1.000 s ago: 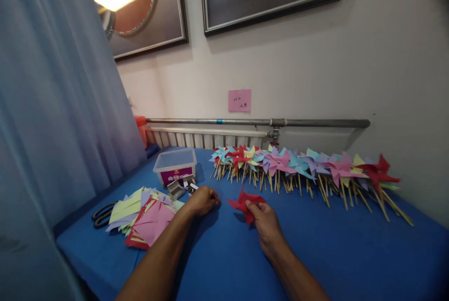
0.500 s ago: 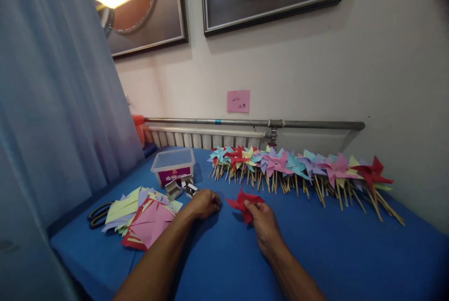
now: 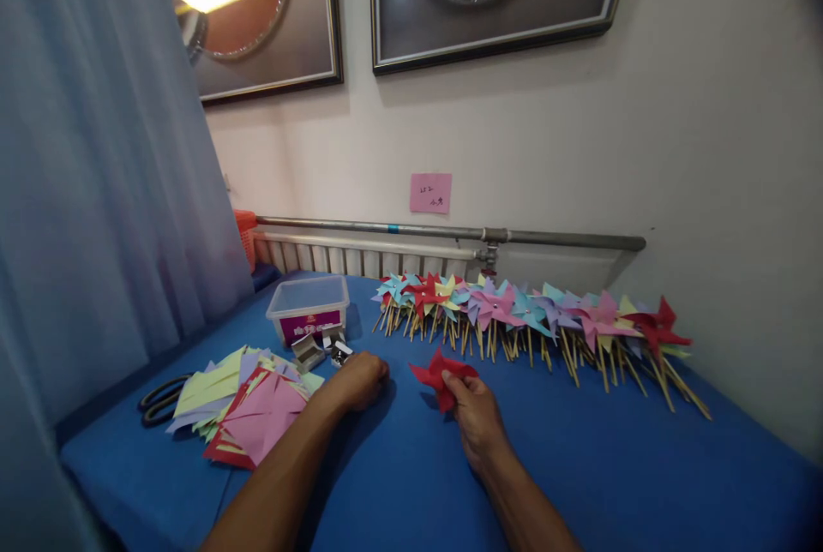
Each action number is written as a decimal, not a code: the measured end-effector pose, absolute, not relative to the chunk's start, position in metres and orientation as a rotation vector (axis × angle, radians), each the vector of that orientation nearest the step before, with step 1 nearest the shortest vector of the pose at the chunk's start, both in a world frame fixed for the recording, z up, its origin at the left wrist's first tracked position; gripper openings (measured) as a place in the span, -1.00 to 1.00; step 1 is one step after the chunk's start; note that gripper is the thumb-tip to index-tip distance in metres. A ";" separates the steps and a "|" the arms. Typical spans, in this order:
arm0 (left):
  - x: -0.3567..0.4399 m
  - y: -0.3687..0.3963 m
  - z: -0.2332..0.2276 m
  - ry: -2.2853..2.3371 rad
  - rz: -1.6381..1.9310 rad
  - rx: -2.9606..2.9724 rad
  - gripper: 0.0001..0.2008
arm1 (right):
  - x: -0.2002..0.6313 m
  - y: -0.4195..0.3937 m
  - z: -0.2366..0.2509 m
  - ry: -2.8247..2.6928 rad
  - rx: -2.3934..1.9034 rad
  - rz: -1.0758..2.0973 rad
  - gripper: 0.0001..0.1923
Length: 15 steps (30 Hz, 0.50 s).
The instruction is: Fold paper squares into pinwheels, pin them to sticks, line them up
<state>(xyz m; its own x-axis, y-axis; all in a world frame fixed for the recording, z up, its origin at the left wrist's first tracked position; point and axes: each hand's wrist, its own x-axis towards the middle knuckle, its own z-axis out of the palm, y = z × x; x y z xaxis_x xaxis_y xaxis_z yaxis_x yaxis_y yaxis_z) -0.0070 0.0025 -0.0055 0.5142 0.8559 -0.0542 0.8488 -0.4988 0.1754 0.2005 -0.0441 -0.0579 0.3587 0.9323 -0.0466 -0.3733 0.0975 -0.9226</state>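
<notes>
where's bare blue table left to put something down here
Bare cloth lies right of the right hand, in front of the finished pinwheel row, out to the table's right edge. A narrow strip runs between the forearms. Crowded: the paper stack, scissors and plastic box by the left hand.

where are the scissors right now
In the head view the scissors lie at the far left of the blue table, by the curtain, partly tucked under the left edge of the coloured paper stack.
</notes>
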 end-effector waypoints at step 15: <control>0.023 -0.022 0.006 0.913 1.030 2.064 -0.93 | 0.200 -0.040 -0.062 -0.727 -1.094 1.026 -0.71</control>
